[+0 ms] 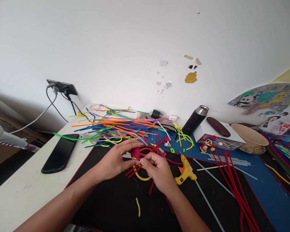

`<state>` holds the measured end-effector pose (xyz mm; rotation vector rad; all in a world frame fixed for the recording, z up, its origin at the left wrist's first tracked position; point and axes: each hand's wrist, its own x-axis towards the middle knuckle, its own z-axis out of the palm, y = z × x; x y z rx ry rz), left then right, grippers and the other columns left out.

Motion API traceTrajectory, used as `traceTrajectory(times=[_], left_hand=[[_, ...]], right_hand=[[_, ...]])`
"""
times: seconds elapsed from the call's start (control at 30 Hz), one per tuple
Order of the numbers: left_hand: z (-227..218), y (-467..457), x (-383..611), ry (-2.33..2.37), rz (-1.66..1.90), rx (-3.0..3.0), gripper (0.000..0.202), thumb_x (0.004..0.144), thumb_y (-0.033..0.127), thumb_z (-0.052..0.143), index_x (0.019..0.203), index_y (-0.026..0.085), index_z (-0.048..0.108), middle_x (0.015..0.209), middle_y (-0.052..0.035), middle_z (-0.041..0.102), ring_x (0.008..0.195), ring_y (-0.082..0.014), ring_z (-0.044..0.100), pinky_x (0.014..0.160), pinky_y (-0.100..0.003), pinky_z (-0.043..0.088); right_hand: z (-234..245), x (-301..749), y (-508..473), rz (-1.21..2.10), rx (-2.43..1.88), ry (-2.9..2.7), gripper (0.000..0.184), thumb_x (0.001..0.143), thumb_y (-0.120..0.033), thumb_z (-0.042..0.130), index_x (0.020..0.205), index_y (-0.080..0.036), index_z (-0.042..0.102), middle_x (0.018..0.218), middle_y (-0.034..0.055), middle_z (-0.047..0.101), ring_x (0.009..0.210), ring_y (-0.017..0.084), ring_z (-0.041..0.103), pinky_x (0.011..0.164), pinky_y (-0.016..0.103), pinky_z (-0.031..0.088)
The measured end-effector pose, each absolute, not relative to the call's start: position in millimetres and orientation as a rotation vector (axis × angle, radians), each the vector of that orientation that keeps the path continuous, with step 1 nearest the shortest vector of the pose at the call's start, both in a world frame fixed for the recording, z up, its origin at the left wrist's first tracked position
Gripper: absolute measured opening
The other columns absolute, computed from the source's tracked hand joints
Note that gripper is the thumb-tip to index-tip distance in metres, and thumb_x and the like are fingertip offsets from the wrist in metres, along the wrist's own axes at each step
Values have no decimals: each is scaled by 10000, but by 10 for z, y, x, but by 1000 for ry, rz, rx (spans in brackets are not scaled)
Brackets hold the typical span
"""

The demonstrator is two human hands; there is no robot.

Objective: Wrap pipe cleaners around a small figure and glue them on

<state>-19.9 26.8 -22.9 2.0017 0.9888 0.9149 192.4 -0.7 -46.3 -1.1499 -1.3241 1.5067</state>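
Note:
Above the black mat, my left hand (116,158) pinches a small coiled magenta pipe-cleaner piece (136,152) between thumb and fingers. My right hand (157,166) is closed at the piece's right side, thumb and forefinger pressed together by a yellow pipe cleaner (143,177) that curves below. Exactly which strand lies in the right fingertips is partly hidden. Red pipe cleaners (132,172) stick out beneath and behind the hands. A short yellow pipe-cleaner scrap (138,207) lies on the mat nearer to me.
A yellow glue gun (186,170) lies right of my hands, with glue sticks and red pipe cleaners (239,193) beyond. Behind is a heap of coloured pipe cleaners (118,127). A phone (60,154) lies left. A black flask (195,120), white box and bowl (250,137) stand back right.

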Motion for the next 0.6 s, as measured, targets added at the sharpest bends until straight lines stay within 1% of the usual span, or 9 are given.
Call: traceTrajectory(times=[0.1,0.27,0.5,0.6], left_hand=[[-236,266,-217,961,911,1928,498,898,321,796,1383,288,687,1371,-107,686,1272,-270,649,1106,-407,518],[-234,264,-209,933,905,1833,492,865,297,824,1345,290,717,1337,-101,697,1277,-282,642,1086,-396,524],[-216,229,-162,888,916,1623,481,823,254,847,1292,235,741,1299,-114,692,1207,-273,682,1059,-393,546],[-217,200,-127,885,941,1562,482,805,254,860,1274,223,751,1299,-121,708,1191,-279,693,1060,-419,553]], right_hand=[[-480,1921,-12,1496,-1144,-1341,461,866,-624,732,785,-176,659,553,-82,399,497,93,318,473,243,218],[-524,1926,-9,1531,-1136,-1310,460,868,-624,736,786,-177,660,528,-91,391,476,91,310,459,243,213],[-501,1911,-3,1602,-1094,-1233,499,819,-650,784,753,-181,628,521,-100,390,450,73,306,436,225,221],[-503,1888,-3,1669,-1044,-1153,511,793,-655,810,743,-186,615,487,-112,380,416,63,288,419,218,204]])
